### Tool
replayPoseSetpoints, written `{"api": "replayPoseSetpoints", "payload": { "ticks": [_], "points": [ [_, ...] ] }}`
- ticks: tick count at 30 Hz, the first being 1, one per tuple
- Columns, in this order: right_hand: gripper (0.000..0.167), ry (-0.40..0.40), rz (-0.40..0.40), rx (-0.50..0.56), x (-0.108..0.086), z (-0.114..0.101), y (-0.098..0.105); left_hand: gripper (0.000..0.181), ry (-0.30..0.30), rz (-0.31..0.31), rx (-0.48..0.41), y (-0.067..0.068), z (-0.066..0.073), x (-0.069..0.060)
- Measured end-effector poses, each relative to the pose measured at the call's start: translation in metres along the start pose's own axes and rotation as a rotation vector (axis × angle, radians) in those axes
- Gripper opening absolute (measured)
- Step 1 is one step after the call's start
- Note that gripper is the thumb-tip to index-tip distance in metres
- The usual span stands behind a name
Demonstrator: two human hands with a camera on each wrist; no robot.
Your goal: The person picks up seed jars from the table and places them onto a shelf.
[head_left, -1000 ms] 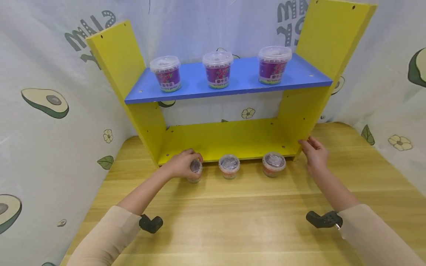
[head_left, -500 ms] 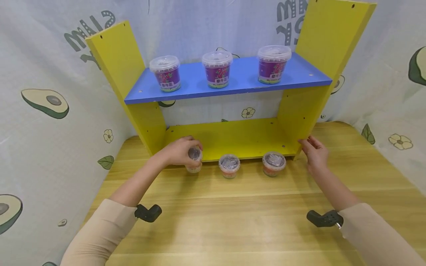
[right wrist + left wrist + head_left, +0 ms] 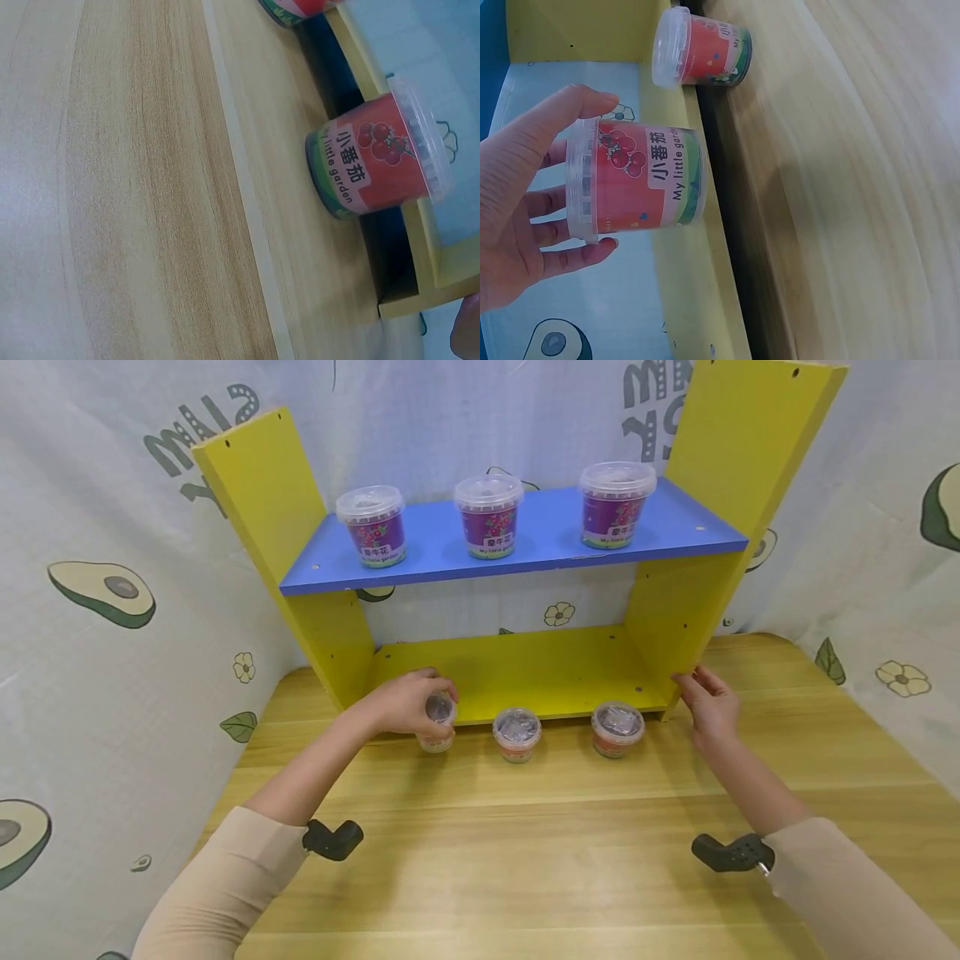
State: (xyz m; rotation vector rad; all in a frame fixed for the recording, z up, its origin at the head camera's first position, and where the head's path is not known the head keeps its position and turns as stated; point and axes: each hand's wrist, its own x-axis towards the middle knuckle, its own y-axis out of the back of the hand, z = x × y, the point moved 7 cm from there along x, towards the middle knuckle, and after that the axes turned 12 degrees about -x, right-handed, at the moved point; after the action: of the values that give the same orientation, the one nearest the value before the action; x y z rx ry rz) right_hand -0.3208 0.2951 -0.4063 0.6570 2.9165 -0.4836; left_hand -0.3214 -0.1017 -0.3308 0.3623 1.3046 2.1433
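My left hand (image 3: 411, 700) grips a small plastic cup (image 3: 437, 735) by its clear lid, at the front of the lower yellow board. In the left wrist view, this cup (image 3: 645, 176) has a red label with tomatoes, and the thumb and fingers lie around its lid. The right hand (image 3: 708, 706) holds the lower front edge of the shelf's right side panel (image 3: 678, 618); only a bit of a finger (image 3: 466, 330) shows in the right wrist view. Two similar tomato cups, a middle cup (image 3: 516, 739) and a right cup (image 3: 617, 732), stand on the table before the shelf.
On the blue upper board (image 3: 540, 543) stand three purple-labelled cups: a left one (image 3: 378, 535), a middle one (image 3: 489, 527) and a right one (image 3: 611, 514). The wooden table (image 3: 525, 860) extends toward me. A patterned cloth (image 3: 135, 693) hangs behind.
My left hand has moved the cup up and back from the table toward the lower board, mostly in the first half second. The right hand stays at the side panel.
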Motion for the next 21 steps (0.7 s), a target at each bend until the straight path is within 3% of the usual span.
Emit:
{"api": "replayPoseSetpoints", "payload": {
  "ticks": [8,15,21],
  "points": [
    [0.067,0.002,-0.008,0.015,0.001,0.001,0.0,0.045,-0.005,0.016,0.004,0.014,-0.006,-0.003],
    [0.054,0.04,0.002,0.007,0.003,0.002,0.002,0.044,0.004,0.04,0.012,0.026,-0.011,-0.003],
    [0.057,0.026,0.001,0.012,0.002,0.002,0.001,0.045,0.019,0.044,0.001,0.03,-0.012,-0.003]
  ]
}}
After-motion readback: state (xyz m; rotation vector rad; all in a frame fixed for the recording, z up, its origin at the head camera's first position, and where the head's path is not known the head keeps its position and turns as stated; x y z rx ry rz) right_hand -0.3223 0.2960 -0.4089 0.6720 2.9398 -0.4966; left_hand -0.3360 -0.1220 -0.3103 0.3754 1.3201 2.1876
